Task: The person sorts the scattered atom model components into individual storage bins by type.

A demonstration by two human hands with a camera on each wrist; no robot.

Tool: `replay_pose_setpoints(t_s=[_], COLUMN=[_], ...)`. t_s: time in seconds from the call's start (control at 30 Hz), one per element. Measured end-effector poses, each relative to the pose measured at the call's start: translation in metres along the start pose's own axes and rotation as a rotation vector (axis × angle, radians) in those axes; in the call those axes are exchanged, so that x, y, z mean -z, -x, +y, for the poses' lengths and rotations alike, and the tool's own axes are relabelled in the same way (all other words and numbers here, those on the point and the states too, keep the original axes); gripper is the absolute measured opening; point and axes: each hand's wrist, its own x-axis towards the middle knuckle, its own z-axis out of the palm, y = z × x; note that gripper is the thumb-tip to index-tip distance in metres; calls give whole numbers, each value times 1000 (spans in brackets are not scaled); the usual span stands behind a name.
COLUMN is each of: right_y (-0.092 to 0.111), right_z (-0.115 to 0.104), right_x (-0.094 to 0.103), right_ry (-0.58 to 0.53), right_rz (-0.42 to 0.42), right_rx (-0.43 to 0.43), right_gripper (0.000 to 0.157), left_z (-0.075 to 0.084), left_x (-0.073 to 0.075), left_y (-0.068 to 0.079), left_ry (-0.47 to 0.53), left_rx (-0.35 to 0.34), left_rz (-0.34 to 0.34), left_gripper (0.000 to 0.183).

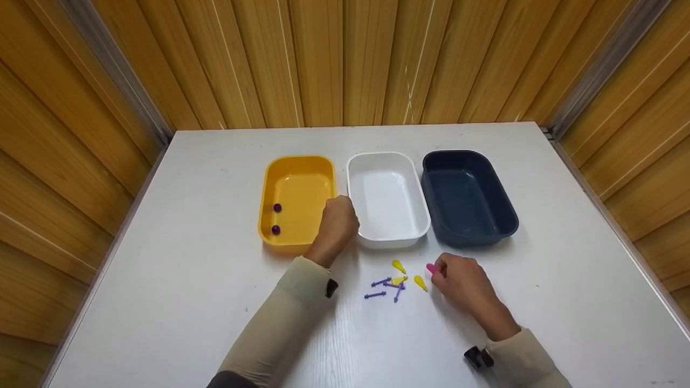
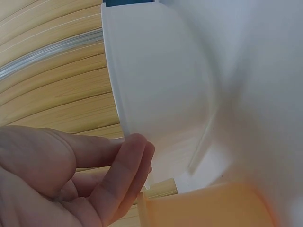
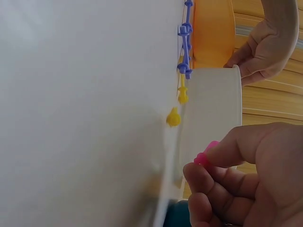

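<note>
My left hand (image 1: pixel 338 220) is at the near left corner of the white bin (image 1: pixel 389 240), beside the yellow bin (image 1: pixel 291 249). In the left wrist view its thumb and fingers come together at the white bin's rim and pinch it. My right hand (image 1: pixel 462 280) pinches a small pink plastic piece (image 3: pixel 203 158) between thumb and index finger, above the table in front of the bins. The fingers hide part of it. Left of that hand lie several purple rods (image 1: pixel 375 295) with knobbed ends and yellow bulb-shaped pieces (image 1: pixel 420 283).
Two dark purple balls (image 1: pixel 276 229) sit along the left side of the yellow bin. A dark blue bin (image 1: pixel 469 202) stands right of the white one. Wood-patterned panels (image 1: pixel 345 64) enclose the white table (image 1: pixel 188 242) at the back and sides.
</note>
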Motion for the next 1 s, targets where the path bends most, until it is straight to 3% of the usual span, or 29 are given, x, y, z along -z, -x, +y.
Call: replay_pose_setpoints(t_s=[0.2, 0.37, 0.57, 1.0], right_y=[-11, -21, -32, -51], right_z=[-9, -18, -27, -39], right_x=[10, 17, 23, 29], right_ry=[-17, -49, -74, -51], right_rz=[89, 150, 146, 221], right_rx=[54, 82, 74, 73], right_gripper=[6, 5, 10, 13], left_z=[-2, -3, -2, -2], left_x=[-1, -1, -2, -2], left_y=[1, 1, 0, 1], left_ry=[-24, 9, 9, -3], left_rx=[-41, -32, -16, -29], left_rz=[57, 31, 10, 40], left_gripper=[20, 22, 22, 18])
